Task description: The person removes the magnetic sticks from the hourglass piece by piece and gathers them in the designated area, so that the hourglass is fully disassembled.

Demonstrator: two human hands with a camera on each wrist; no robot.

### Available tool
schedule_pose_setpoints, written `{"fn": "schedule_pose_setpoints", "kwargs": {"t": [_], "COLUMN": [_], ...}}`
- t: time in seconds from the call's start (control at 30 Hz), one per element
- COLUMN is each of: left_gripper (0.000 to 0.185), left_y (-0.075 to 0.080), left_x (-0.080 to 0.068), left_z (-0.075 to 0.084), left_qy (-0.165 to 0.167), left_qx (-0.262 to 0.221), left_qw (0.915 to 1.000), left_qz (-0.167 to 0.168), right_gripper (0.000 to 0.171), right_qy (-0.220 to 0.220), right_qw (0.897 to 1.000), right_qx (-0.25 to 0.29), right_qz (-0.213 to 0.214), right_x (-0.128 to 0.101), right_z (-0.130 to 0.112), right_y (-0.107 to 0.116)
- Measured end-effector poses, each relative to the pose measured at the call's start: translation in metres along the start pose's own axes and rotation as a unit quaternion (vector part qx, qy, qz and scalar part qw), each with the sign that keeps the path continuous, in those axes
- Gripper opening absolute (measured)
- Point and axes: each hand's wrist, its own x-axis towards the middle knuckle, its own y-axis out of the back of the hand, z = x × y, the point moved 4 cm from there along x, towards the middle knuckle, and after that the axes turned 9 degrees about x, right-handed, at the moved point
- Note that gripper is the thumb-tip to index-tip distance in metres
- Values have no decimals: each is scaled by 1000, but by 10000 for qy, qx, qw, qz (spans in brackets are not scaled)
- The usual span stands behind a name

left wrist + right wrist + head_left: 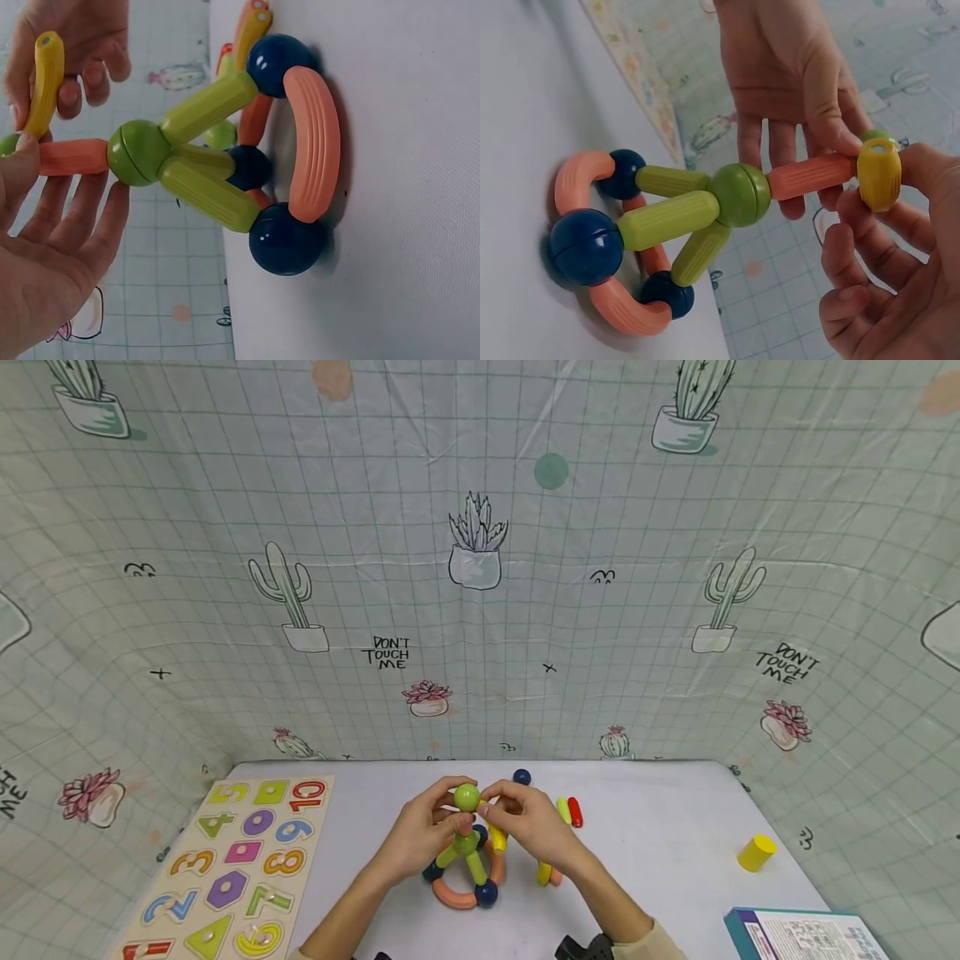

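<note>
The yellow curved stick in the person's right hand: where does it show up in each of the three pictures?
Head: yellow curved stick sits centre, under the right hand.
Left wrist: top left, pinched upright.
Right wrist: right side, seen end-on.
Shared landmark: the green ball hub where the three green sticks meet.

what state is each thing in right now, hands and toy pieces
left hand: fingers pinch the top green ball
right hand: fingers hold a yellow curved stick at the top ball
orange stick: upright, joins top ball to the middle green ball
three green sticks: slant down to navy balls
orange curved pieces: flat on the table, linking the navy balls
yellow cylinder: lying apart, right
number puzzle: flat, pieces seated
</note>
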Motion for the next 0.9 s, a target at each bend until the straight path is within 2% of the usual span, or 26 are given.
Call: {"fn": "schedule_pose_setpoints", "kwargs": {"t": [0.2, 0.33, 0.47, 0.67, 0.9], "left_gripper": [46, 47, 41, 38, 37], "left_y": [1, 1, 1, 0, 0], "left_x": [0, 0, 0, -1, -1], "left_z": [0, 2, 4, 4, 4], "left_qy": [18, -49, -144, -112, -90], "left_qx": [5, 43, 111, 67, 86], "left_qw": [10000, 10000, 9998, 9999, 9999], "left_qz": [8, -52, -59, 2, 24], "right_gripper": [13, 11, 10, 12, 17], "right_qy": [438, 572, 534, 424, 72], "right_qw": [9957, 9933, 9920, 9873, 9888], "right_qx": [-744, -892, -963, -1127, -1032], "right_qz": [349, 460, 614, 1032, 1071], "right_x": [1, 1, 0, -2, -7], "right_z": [-3, -7, -7, -6, 3], "right_y": [1, 1, 2, 8, 19]}}
